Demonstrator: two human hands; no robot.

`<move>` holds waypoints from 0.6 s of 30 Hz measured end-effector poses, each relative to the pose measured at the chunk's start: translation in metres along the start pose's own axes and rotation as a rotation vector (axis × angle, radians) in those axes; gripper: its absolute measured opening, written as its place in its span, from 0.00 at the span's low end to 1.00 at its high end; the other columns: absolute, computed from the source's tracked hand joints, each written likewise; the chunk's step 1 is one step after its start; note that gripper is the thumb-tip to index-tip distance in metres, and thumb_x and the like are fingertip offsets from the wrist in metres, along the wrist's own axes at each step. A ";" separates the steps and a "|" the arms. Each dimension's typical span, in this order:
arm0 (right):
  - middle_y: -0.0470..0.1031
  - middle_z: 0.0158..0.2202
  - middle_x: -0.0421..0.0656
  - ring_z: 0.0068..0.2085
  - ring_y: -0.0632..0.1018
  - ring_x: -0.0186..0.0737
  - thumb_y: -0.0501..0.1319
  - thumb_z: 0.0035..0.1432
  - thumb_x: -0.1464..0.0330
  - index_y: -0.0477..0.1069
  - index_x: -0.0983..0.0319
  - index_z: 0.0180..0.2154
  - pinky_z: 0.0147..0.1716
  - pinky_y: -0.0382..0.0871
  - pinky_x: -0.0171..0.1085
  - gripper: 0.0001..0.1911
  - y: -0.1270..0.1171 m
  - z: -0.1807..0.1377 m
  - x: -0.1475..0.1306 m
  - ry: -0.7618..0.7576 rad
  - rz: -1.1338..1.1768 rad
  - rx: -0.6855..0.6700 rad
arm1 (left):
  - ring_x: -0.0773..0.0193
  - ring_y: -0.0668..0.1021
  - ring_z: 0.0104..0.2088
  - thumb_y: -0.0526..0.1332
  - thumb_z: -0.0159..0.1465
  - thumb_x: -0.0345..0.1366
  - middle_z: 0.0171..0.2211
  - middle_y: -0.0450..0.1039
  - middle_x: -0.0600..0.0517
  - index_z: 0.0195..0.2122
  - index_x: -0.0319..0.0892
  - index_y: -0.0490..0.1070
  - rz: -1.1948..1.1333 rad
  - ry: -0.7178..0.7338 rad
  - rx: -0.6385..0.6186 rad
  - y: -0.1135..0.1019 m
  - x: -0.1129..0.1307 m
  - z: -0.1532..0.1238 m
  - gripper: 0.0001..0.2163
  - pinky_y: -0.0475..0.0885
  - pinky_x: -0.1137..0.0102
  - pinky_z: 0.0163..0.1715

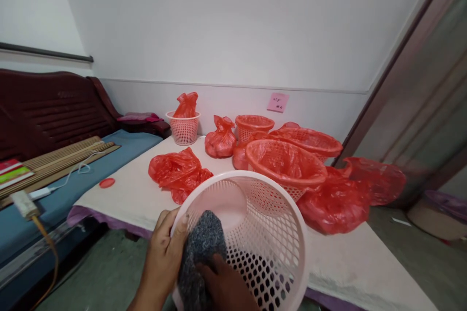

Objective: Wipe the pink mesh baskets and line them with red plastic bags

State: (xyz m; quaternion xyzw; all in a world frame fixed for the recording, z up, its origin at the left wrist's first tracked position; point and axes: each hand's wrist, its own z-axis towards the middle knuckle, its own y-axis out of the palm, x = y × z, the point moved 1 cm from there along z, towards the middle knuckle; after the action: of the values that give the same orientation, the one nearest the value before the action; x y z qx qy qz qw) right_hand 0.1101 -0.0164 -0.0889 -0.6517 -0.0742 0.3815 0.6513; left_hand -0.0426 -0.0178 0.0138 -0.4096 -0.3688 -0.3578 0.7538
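Observation:
A light pink perforated plastic basket (275, 221) is tilted toward me, its mouth facing my way, at the near edge of the table. My left hand (162, 252) grips its rim on the left, thumb on the inner side. Inside the basket my right hand (226, 282) is closed on a dark grey speckled cloth (207, 233), which lies against the left inner wall. Part of the right hand's fingers is hidden by the cloth and shadow. A crumpled red plastic bag (180, 172) lies just behind the basket.
Red-lined baskets (286, 160) and filled red bags (335, 204) crowd the right side of the white-covered table (134, 199). Another pink basket (185, 131) stands at the back left. A red lid (107, 182) lies near the left edge. A power strip (24, 204) rests on the blue-covered bench.

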 end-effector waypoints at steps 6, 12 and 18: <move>0.77 0.39 0.56 0.40 0.78 0.54 0.52 0.56 0.80 0.78 0.65 0.35 0.38 0.71 0.47 0.16 -0.060 0.003 0.043 0.258 -0.353 -0.163 | 0.61 0.71 0.43 0.52 0.69 0.42 0.41 0.69 0.52 0.49 0.45 0.70 -0.016 0.112 -0.120 0.003 0.006 0.014 0.13 0.64 0.68 0.43; 0.76 0.45 0.47 0.44 0.77 0.40 0.55 0.51 0.80 0.75 0.60 0.42 0.44 0.69 0.35 0.18 -0.044 0.007 0.033 0.138 -0.178 -0.161 | 0.62 0.71 0.41 0.53 0.69 0.41 0.38 0.68 0.53 0.47 0.45 0.71 0.042 0.159 -0.137 0.010 0.018 0.017 0.11 0.64 0.69 0.41; 0.78 0.43 0.52 0.44 0.77 0.48 0.53 0.56 0.78 0.78 0.64 0.39 0.45 0.70 0.42 0.16 -0.050 0.001 0.026 0.123 -0.299 -0.250 | 0.64 0.71 0.34 0.53 0.69 0.40 0.31 0.65 0.55 0.40 0.44 0.72 0.201 0.282 -0.181 0.004 0.024 0.031 0.10 0.64 0.70 0.35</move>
State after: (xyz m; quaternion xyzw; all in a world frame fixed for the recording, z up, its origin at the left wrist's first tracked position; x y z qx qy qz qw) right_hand 0.1473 0.0066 -0.0539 -0.7311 -0.1771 0.2278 0.6182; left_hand -0.0363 0.0054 0.0452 -0.4562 -0.1831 -0.3664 0.7900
